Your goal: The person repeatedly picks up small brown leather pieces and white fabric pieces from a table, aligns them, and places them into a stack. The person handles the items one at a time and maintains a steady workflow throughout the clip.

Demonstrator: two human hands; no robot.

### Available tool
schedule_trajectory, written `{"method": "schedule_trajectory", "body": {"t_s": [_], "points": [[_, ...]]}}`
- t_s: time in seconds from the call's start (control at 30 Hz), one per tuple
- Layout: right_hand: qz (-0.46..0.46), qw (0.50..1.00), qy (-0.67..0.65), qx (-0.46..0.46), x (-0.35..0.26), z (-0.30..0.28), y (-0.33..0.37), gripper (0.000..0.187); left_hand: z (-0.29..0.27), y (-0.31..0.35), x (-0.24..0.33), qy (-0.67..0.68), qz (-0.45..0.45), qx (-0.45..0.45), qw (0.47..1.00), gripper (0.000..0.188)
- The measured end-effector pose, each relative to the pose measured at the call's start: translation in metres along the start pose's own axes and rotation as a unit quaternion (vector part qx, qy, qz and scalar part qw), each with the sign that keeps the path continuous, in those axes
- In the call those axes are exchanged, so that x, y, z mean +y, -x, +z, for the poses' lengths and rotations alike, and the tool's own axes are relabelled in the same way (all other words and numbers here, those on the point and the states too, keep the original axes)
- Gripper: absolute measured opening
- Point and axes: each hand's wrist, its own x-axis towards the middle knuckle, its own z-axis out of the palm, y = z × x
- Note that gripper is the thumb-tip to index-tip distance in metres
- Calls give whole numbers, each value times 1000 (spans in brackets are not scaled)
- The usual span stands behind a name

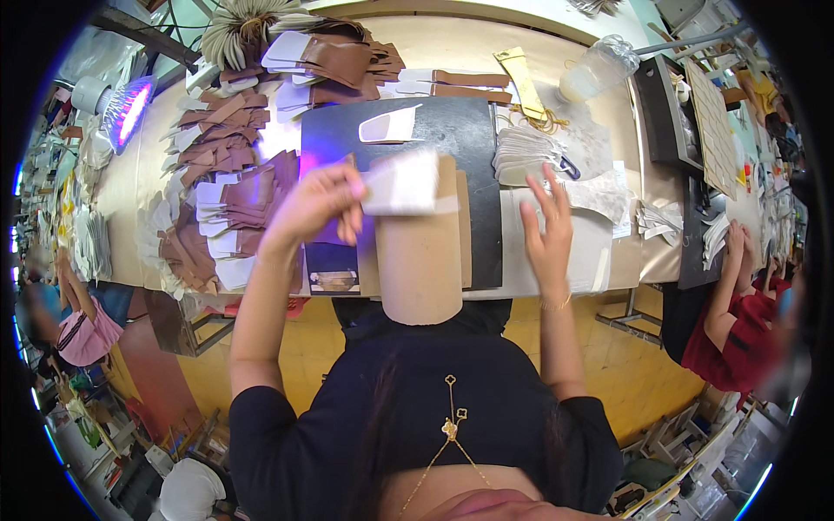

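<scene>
My left hand (326,201) pinches the edge of a white flat cut piece (407,181), smeared by motion, above a brown cardboard sheet (421,269). That sheet has a rounded near end and reaches past the table edge. Beneath lies a black board (483,208); a white piece with an outlined border (388,127) rests on its far part. My right hand (547,217) has its fingers spread and holds nothing. It is nearest to a fanned stack of pale cut pieces (523,154), with a small dark purple tool (570,167) at the stack's right.
Brown and white strap pieces (252,204) are heaped on the left. More brown pieces (334,61) lie at the back. A lit lamp (130,108) stands far left. A plastic bottle (599,68) and a yellow tool (519,82) lie back right. Co-workers sit at both sides.
</scene>
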Motion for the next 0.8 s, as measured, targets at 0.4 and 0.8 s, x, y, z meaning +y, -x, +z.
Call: {"method": "schedule_trajectory", "body": {"t_s": [0.4, 0.8], "points": [[-198, 917, 345, 36, 51, 2, -29, 35, -44, -61, 5, -458, -10, 291, 840, 30], [-234, 919, 317, -14, 44, -3, -38, 34, 2, 58, -81, -583, 113, 413, 691, 31]]}}
